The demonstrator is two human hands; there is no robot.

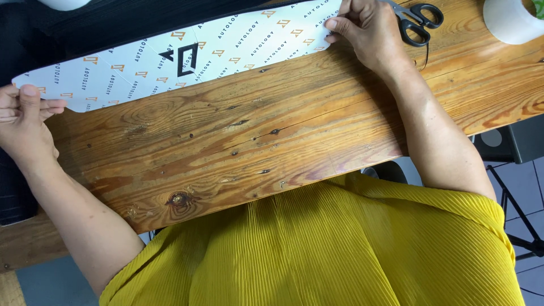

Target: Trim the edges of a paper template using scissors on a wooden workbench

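Long white printed sheet (181, 54) lying slantwise along the far edge of the wooden table (272, 153), long axis running between the hands; left hand (25, 122) pinching the sheet's near-left tip; right hand (368, 31) pinching its far-right end; hands well apart; black scissors (419, 20) just beyond the right hand; white roll (510, 22) farther right of the sheet.

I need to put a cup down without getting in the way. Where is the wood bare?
The wooden table is bare between the white patterned sheet and the near edge. It is crowded far right, around the right hand, the scissors and the white roll.
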